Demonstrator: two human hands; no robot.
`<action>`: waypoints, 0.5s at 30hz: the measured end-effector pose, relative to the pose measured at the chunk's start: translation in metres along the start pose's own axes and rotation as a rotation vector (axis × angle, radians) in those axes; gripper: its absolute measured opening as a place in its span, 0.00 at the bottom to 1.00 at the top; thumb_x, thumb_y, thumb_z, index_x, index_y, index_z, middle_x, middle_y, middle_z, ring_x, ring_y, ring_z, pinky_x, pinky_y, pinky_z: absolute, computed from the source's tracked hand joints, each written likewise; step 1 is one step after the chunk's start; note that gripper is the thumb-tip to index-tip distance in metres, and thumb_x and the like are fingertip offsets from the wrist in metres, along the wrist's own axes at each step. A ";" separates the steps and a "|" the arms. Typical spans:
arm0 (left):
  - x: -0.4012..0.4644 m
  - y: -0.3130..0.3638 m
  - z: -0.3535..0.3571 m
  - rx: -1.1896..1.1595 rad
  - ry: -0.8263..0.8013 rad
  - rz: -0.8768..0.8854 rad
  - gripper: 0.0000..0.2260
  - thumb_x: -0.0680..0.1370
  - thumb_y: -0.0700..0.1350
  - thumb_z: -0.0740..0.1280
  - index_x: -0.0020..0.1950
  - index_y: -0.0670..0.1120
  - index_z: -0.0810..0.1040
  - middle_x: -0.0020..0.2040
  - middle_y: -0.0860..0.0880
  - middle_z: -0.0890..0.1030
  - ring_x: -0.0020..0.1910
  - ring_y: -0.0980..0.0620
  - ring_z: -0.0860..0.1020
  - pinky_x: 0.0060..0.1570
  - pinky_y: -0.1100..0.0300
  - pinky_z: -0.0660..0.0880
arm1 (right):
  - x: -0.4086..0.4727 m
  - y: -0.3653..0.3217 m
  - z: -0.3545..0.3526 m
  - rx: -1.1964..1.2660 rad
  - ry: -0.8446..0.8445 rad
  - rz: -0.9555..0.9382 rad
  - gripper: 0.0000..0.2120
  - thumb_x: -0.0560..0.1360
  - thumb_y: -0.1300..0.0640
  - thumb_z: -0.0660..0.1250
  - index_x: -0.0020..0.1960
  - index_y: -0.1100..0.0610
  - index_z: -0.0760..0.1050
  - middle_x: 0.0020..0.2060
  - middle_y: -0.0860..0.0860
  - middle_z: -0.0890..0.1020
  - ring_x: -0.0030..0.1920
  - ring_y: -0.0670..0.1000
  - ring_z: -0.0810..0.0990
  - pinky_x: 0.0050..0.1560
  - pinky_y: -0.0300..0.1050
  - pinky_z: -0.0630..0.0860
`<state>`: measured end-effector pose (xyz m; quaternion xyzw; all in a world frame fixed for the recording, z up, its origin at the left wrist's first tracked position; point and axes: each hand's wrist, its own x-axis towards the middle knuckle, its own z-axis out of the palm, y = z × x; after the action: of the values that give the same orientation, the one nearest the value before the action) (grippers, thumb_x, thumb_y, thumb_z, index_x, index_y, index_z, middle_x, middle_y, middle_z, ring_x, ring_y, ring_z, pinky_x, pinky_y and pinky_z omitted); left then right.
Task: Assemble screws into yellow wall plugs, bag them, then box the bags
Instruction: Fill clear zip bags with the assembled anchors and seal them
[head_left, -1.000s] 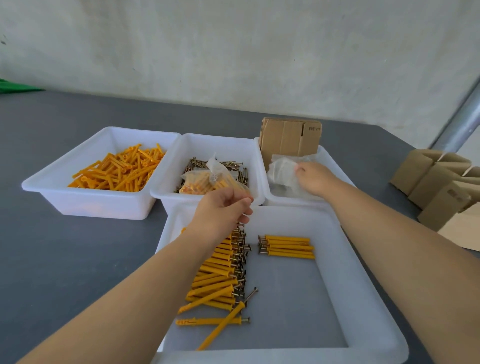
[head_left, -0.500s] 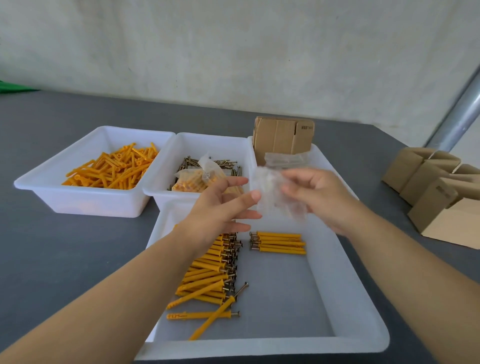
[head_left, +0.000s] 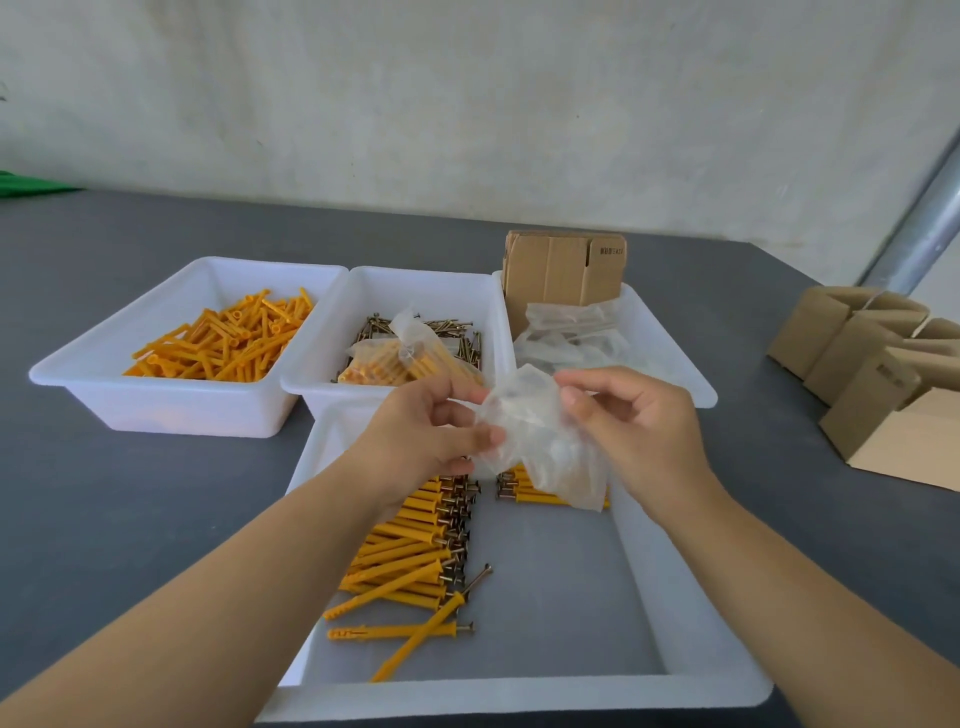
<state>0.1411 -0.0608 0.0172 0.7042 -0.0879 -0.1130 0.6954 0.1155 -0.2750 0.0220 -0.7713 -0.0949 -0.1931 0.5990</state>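
Note:
An empty clear plastic bag (head_left: 540, 441) hangs between my hands above the near white tray (head_left: 644, 597). My left hand (head_left: 431, 436) pinches its left edge and my right hand (head_left: 634, 431) pinches its right edge. Below lie several yellow plugs with screws in them (head_left: 415, 551), and a small bundle of them (head_left: 530, 491) is partly hidden by the bag. Behind stand a tray of loose yellow plugs (head_left: 228, 338), a tray of screws (head_left: 457, 332) with filled bags (head_left: 400, 358) on top, and a tray of empty bags (head_left: 576, 332).
Flat cardboard (head_left: 563, 270) leans in the back of the bag tray. Several folded cardboard boxes (head_left: 878, 364) lie on the grey table (head_left: 130, 493) at the right. A metal pole (head_left: 919, 228) rises at the far right.
My right hand took a bag from the bag tray and brought it over the near tray. My left hand came up and took hold of its other edge.

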 end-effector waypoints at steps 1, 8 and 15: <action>0.000 0.001 -0.001 -0.003 -0.007 -0.008 0.16 0.69 0.39 0.77 0.55 0.42 0.80 0.44 0.43 0.82 0.42 0.50 0.82 0.47 0.51 0.80 | 0.000 0.001 -0.002 0.012 0.012 0.027 0.11 0.75 0.61 0.73 0.50 0.45 0.85 0.46 0.44 0.87 0.45 0.47 0.85 0.48 0.40 0.80; 0.000 0.003 -0.006 -0.198 0.025 0.036 0.18 0.72 0.41 0.73 0.62 0.42 0.79 0.53 0.40 0.84 0.50 0.46 0.84 0.53 0.49 0.81 | 0.000 0.002 0.001 0.014 -0.324 0.253 0.33 0.68 0.57 0.79 0.67 0.36 0.70 0.61 0.38 0.78 0.48 0.51 0.86 0.47 0.46 0.83; 0.005 0.005 -0.018 0.302 0.452 0.396 0.07 0.80 0.43 0.68 0.54 0.55 0.78 0.39 0.50 0.76 0.26 0.56 0.77 0.26 0.64 0.75 | 0.003 0.002 -0.004 0.007 -0.203 0.355 0.10 0.73 0.66 0.74 0.53 0.56 0.81 0.34 0.51 0.83 0.30 0.50 0.79 0.36 0.42 0.81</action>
<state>0.1513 -0.0454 0.0225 0.7759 -0.0826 0.1977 0.5934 0.1181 -0.2794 0.0220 -0.7893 -0.0181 -0.0054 0.6137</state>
